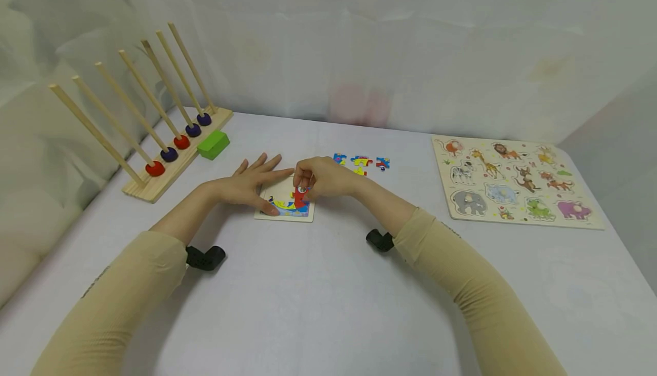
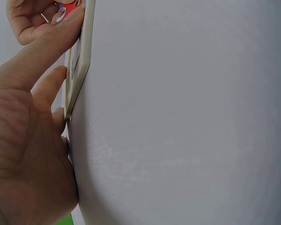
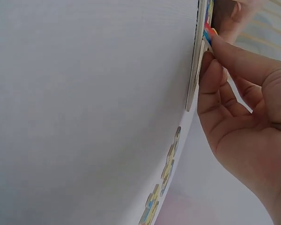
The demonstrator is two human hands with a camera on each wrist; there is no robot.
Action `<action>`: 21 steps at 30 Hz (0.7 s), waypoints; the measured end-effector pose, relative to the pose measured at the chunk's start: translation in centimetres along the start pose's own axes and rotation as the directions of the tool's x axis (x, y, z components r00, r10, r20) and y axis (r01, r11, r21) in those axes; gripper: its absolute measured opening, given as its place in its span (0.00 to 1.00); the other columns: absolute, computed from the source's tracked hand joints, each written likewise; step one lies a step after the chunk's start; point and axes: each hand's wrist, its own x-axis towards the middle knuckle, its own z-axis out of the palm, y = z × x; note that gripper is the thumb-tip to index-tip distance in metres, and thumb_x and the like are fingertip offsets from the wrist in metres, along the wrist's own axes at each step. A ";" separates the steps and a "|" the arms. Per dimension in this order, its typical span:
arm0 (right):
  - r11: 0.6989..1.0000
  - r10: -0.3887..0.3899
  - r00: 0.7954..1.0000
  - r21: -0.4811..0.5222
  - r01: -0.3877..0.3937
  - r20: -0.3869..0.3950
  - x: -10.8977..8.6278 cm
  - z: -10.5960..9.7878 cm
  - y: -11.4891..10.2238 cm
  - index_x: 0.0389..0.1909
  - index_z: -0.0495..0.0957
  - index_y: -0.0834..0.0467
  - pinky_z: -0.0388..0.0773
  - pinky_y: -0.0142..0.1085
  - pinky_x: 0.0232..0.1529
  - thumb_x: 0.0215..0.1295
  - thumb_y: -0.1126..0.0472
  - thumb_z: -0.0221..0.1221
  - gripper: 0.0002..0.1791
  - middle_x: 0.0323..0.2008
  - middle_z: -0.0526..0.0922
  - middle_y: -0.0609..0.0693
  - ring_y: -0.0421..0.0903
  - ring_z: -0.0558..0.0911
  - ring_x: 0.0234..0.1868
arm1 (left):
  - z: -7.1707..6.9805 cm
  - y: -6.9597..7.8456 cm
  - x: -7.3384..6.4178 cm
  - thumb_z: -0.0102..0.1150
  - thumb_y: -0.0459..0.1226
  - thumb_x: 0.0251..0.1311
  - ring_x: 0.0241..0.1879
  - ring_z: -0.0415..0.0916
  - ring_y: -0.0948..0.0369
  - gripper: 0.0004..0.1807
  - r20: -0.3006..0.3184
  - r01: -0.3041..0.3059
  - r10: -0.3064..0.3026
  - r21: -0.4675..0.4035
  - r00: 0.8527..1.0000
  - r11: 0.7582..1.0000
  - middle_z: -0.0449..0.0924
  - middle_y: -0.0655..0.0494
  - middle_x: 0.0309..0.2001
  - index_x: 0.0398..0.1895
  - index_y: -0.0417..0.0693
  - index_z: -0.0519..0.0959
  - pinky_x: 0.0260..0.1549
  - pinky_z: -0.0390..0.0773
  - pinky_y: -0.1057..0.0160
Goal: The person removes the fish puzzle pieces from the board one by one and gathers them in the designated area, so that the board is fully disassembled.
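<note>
A small square puzzle board [image 1: 284,219] with a pale rim lies on the table, its lower part filled with blue and yellow picture pieces. My left hand [image 1: 245,186] rests on its left side, fingers spread, the thumb at the lower left and the index finger along the top. Over the board's right side, my right hand [image 1: 325,177] pinches a red puzzle piece [image 1: 300,195] with an eye printed on it between thumb and fingers. In the right wrist view the piece [image 3: 209,33] is tilted against the board, mostly hidden by the thumb.
Several loose puzzle pieces [image 1: 361,161] lie just behind my right hand. At the left stands a wooden peg rack [image 1: 154,189] with red and purple beads, a green block [image 1: 213,145] beside it. An animal puzzle board [image 1: 513,185] lies at the right.
</note>
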 end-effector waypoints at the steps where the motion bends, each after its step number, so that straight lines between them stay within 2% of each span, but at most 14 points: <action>1: 1.000 0.001 1.000 0.010 -0.001 0.004 0.0 -0.1 0.0 0.40 0.79 0.56 0.77 0.30 0.42 0.56 0.67 0.69 0.12 0.35 0.82 0.49 0.44 0.80 0.38 | 0.0 0.0 0.0 0.68 0.61 0.49 0.79 0.17 0.41 0.55 0.000 0.001 -0.001 0.000 1.000 1.000 0.28 0.49 0.82 0.79 0.65 0.51 0.70 0.21 0.29; 8: 0.999 0.001 1.000 0.043 -0.001 -0.001 -0.2 -1.3 -0.3 0.43 0.80 0.53 0.77 0.31 0.41 0.59 0.66 0.65 0.12 0.35 0.84 0.48 0.43 0.81 0.38 | 0.0 0.0 0.0 0.68 0.61 0.49 0.79 0.17 0.41 0.55 0.004 0.005 -0.005 -0.004 1.000 1.000 0.27 0.49 0.82 0.79 0.67 0.50 0.70 0.20 0.29; 15: 0.996 0.023 0.999 0.083 -0.020 -0.033 -1.8 -3.6 -0.8 0.47 0.81 0.53 0.78 0.32 0.40 0.60 0.64 0.65 0.13 0.35 0.83 0.48 0.44 0.82 0.37 | 0.1 0.1 0.1 0.68 0.61 0.49 0.79 0.18 0.41 0.54 0.002 0.013 -0.013 0.021 1.000 1.000 0.28 0.49 0.82 0.79 0.68 0.50 0.70 0.21 0.28; 21: 0.995 0.039 0.997 0.090 -0.032 -0.071 -3.2 -5.2 -0.2 0.50 0.80 0.57 0.80 0.46 0.46 0.61 0.64 0.65 0.15 0.36 0.82 0.49 0.46 0.81 0.39 | 0.0 0.3 0.0 0.68 0.60 0.49 0.79 0.18 0.41 0.54 0.009 0.022 -0.022 0.010 1.000 1.000 0.28 0.49 0.82 0.79 0.67 0.50 0.71 0.20 0.29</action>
